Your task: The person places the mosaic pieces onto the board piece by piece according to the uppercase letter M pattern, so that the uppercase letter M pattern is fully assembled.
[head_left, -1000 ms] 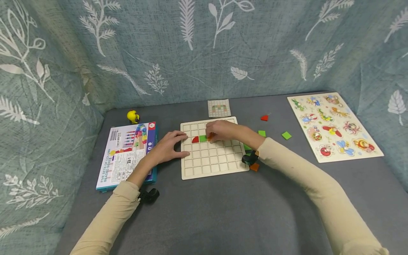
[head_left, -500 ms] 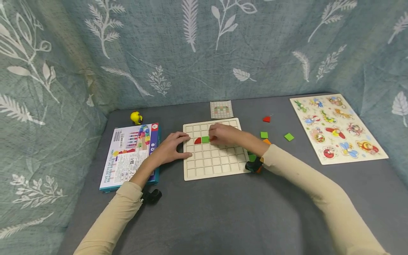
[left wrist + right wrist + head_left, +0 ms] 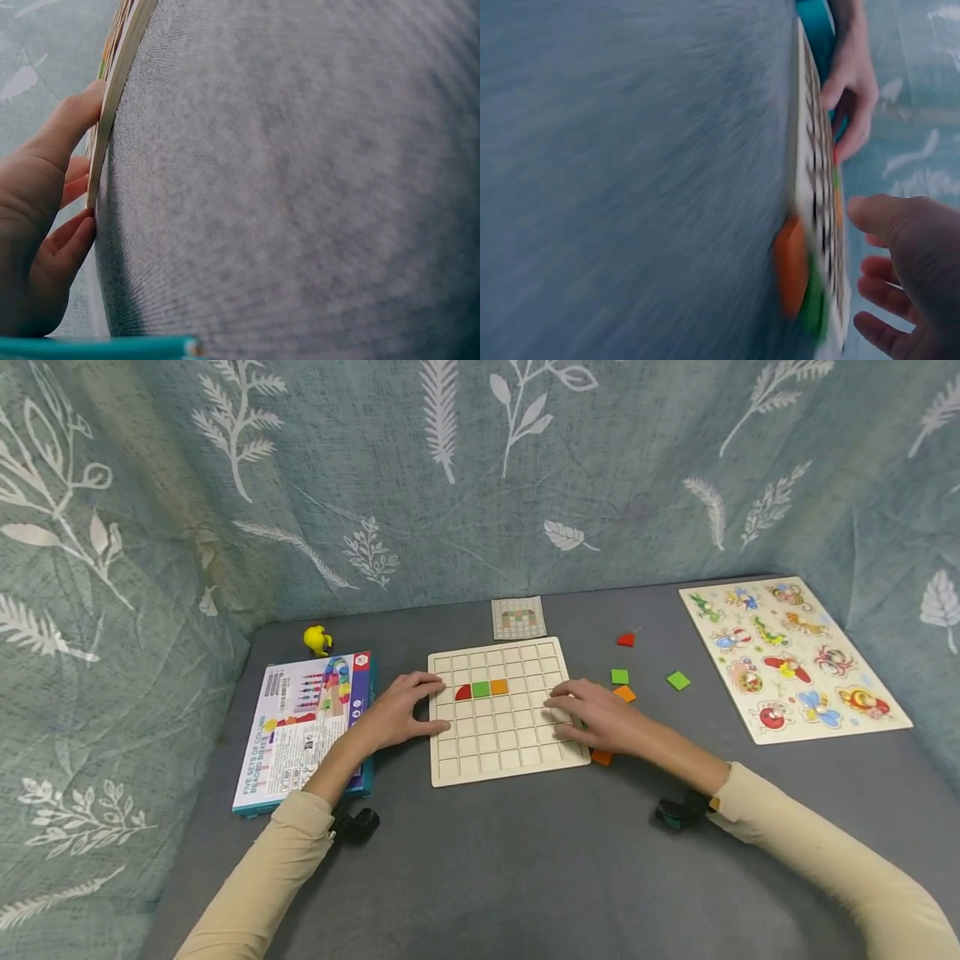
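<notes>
Three tiles (image 3: 481, 689) in board (image 3: 487, 725), left hand (image 3: 394, 712) touching

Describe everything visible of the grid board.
The grid board is a thin, pale, near-square slab, wood by its look, with rounded corners and rows of square cells. It lies flat on the grey table. Toward its upper left, a red quarter-round tile, a green tile and an orange tile sit in one row. The left hand touches its left edge; the right hand is over its right edge, apparently not touching.
</notes>
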A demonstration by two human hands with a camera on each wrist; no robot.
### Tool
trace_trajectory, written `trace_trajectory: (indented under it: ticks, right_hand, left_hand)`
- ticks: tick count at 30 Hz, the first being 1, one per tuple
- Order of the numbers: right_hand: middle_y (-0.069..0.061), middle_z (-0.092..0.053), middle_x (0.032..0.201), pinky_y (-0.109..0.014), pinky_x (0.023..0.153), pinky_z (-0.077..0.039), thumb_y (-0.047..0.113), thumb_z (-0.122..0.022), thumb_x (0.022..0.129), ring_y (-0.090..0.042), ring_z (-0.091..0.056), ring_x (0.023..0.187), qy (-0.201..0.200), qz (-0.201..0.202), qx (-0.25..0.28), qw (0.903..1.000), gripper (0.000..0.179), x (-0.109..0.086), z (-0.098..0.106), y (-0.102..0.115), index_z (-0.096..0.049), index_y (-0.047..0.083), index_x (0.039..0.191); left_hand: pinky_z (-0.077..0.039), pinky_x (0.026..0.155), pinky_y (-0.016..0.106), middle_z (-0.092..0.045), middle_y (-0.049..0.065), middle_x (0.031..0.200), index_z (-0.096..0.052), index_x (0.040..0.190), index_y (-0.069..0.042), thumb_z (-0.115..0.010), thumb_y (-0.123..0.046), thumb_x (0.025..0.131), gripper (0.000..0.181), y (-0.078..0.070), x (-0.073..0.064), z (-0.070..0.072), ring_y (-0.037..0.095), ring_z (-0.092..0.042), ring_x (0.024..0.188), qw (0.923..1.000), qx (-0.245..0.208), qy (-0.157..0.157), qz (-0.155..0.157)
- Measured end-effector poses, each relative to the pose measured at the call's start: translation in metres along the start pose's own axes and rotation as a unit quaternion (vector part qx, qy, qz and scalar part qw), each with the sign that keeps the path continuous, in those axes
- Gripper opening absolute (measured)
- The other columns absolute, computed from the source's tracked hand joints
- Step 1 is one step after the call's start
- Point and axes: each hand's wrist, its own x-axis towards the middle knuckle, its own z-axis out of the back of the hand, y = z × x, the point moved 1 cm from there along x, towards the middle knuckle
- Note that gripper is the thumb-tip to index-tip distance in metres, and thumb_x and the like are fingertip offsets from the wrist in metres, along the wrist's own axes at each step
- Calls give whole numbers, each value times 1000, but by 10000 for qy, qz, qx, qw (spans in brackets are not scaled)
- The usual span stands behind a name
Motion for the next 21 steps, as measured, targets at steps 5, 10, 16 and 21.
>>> trace_trajectory:
  ticks: [5,10,16,21]
  right_hand:
    - [-14,-62,121,-46,90,-50,23,-71,88,-29,-59,109,-150,-507,-100,9986,41,-35,15,-22,-64,4,124]
    - [-20,-59,123,-52,93,-47,16,-72,87,-36,-56,113,-436,-1098,-154,9929,40,-54,33,-44,-63,0,123]
    - [-22,-55,127,-55,96,-43,13,-70,89,-39,-51,117,-401,-1645,-156,9854,41,-69,48,-62,-60,-2,125]
    - [-25,-57,128,-57,99,-40,14,-72,87,-43,-50,119,-276,-1745,-206,9841,45,-79,58,-73,-58,-3,126]
  left_hand:
    - [-35,110,56,-42,9,148,-50,142,-12,-71,-47,85,70,1,0,1,31,-36,136,10000,12,40,19]
    - [-35,110,56,-42,8,148,-50,142,-12,-71,-47,85,70,1,0,1,31,-35,137,10000,34,28,34]
    - [-36,110,55,-42,8,147,-50,142,-12,-71,-46,85,69,1,-1,1,31,-36,136,10000,43,5,34]
    - [-36,110,56,-42,8,148,-50,142,-12,-71,-46,85,70,-1,-1,2,31,-36,137,10000,42,-5,0]
